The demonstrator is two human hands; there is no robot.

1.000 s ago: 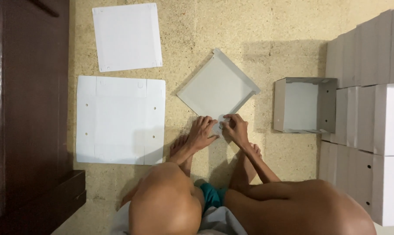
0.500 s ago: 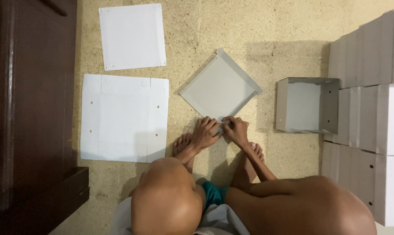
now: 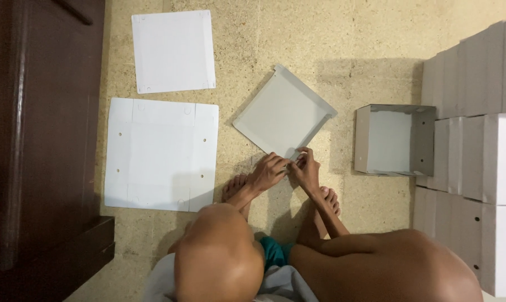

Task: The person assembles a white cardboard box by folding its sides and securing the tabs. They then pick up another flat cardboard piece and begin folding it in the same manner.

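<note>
While both hands meet at the near corner of the shallow white tray [image 3: 283, 114], at 12 o'clock from the knees, the left hand [image 3: 269, 172] and right hand [image 3: 306, 168] pinch that corner flap between narrow fingers. 1 grey-lined box [image 3: 395, 140] stands finished at 2 o'clock; 2 flat cardboard sheets [image 3: 160, 154] lie unfolded at 10 o'clock on the speckled floor [image 3: 370, 50], smooth and matte.

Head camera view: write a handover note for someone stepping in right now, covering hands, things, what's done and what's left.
Left hand and right hand: both pinching the near corner of the shallow white tray on the floor.
Tray: three corners look folded up; the near corner is in hand.
Done: one open box on its side, white boxes stacked at right.
Left: two flat white sheets, large and small, unfolded.
</note>
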